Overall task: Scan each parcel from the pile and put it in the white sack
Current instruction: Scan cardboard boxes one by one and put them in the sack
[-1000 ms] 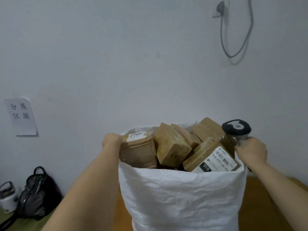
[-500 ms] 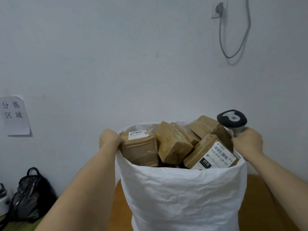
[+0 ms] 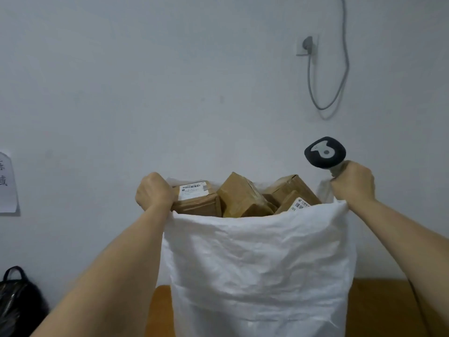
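My left hand [image 3: 154, 192] grips the white sack [image 3: 257, 263] rim at nine o'clock; my right hand [image 3: 352, 184], at three, clutches the scanner [image 3: 324, 152] and seemingly the rim. Parcels [image 3: 243, 198] fill it.

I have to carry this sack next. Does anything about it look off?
The white sack is heaped full: brown boxes sit tilted and poke above its rim. The right hand grips the rim and the scanner together; the left hand grips the other side.

Right parcel label [image 3: 300, 205]: barcode, "01" showing above the sack [image 3: 257, 263] rim
Left parcel label [image 3: 193, 190]: barcode, print unreadable
Wall paper [image 3: 7, 183]: partly cut characters
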